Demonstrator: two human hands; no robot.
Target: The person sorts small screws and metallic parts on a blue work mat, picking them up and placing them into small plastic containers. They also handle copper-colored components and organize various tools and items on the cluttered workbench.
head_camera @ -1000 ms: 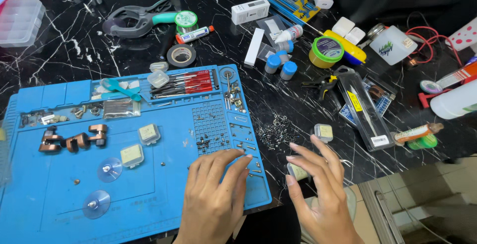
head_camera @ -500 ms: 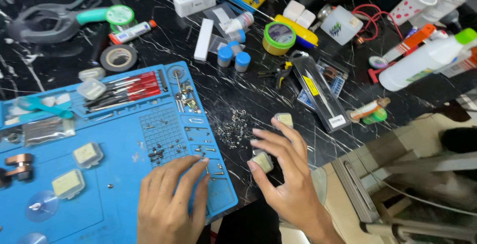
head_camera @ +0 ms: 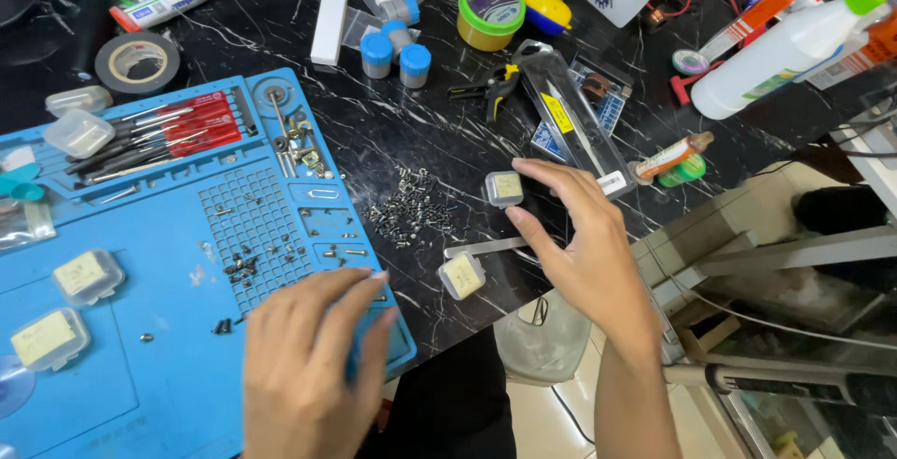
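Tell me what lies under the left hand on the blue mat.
The left hand rests flat on the near right corner of the blue work mat. Loose small screws lie just beyond its fingertips. Whatever sits directly beneath the palm is covered and cannot be seen.

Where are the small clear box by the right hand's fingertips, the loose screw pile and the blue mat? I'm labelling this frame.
small clear box [head_camera: 505,188], head view, on its yellowish lid.
screw pile [head_camera: 408,209], head view, middle of the heap.
blue mat [head_camera: 159,366], head view, bare lower area.
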